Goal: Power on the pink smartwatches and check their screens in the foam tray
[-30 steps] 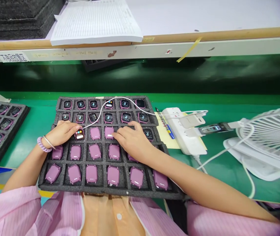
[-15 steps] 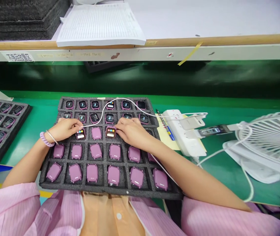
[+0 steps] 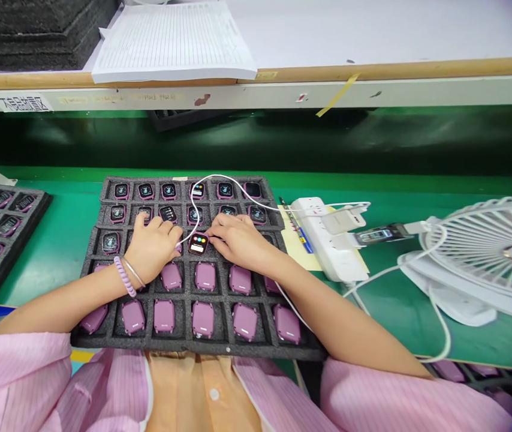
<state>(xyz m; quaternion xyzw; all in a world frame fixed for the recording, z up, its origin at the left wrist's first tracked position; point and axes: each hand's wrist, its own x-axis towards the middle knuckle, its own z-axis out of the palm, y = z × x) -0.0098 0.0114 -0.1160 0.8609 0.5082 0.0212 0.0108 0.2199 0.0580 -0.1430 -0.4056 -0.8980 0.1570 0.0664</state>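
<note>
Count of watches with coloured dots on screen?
2 visible: one watch fourth from left in the tray's back row; another watch third row from back, at the right hand. The left hand may hide others.

The left hand [image 3: 153,245] partly hides a watch [image 3: 147,212]; the fan [image 3: 492,258] is cropped.

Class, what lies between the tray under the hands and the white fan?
In the head view: yellow paper, pens, a power strip, a white adapter, a dark device and white cables.
</note>
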